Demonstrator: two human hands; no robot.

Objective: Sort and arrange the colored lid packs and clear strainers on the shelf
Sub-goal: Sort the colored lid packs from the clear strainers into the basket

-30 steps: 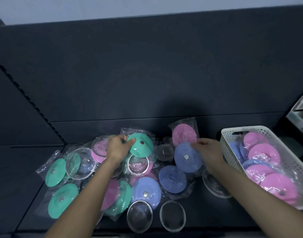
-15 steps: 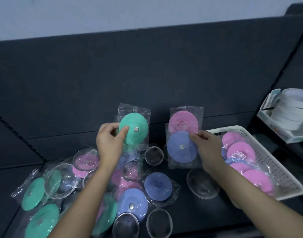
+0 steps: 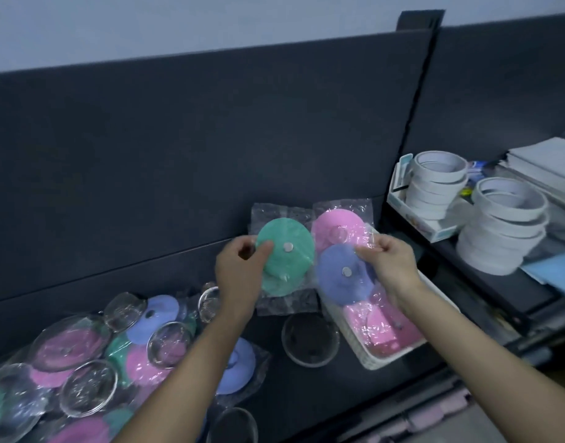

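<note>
My left hand [image 3: 239,273] pinches the left edge of a clear pack holding a green lid [image 3: 289,251], lifted above the dark shelf [image 3: 294,391]. My right hand [image 3: 391,266] pinches a pack with a pink lid and a blue lid [image 3: 340,273], held over the white basket [image 3: 370,358]. More pink lid packs [image 3: 383,327] lie inside that basket. A jumble of green, pink and blue lid packs [image 3: 82,362] mixed with clear strainers [image 3: 88,388] covers the shelf at lower left. One clear strainer [image 3: 310,340] sits alone between the pile and the basket.
The dark back panel [image 3: 210,139] rises behind the shelf. To the right, stacks of white tape rolls [image 3: 501,225] and a small box with more rolls [image 3: 434,187] stand on a neighbouring shelf, with stacked papers [image 3: 546,164] behind.
Both hands lifted their packs off the pile and carried them rightward; the pink-and-blue pack now hangs over the basket. The view swung right, revealing the tape rolls.
</note>
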